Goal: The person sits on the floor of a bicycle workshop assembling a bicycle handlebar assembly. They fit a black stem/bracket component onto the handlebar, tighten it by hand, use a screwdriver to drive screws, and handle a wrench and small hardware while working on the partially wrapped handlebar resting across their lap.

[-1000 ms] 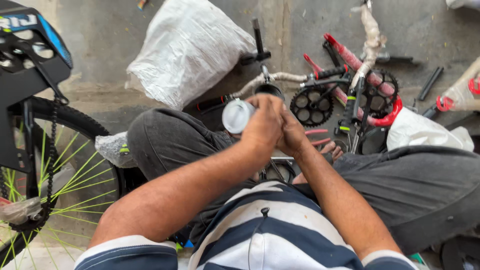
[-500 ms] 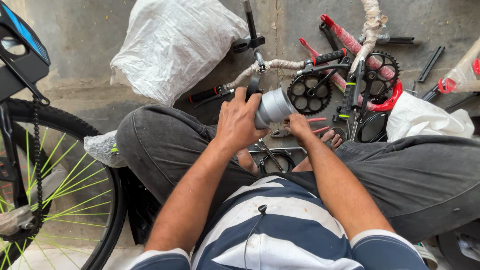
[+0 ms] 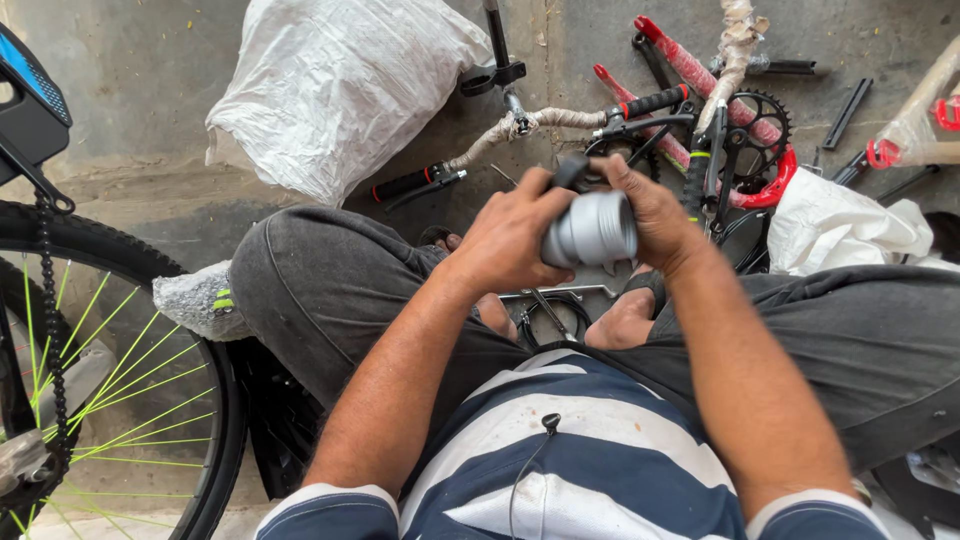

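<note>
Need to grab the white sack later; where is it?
In the head view, the white sack lies upper left on the ground, beyond the person's left knee.

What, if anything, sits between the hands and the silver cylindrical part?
Nothing visible. Both the left hand and the right hand touch the silver cylindrical part directly, one on each side, held up above the person's lap, clear of the bicycle parts on the floor beyond.
</note>
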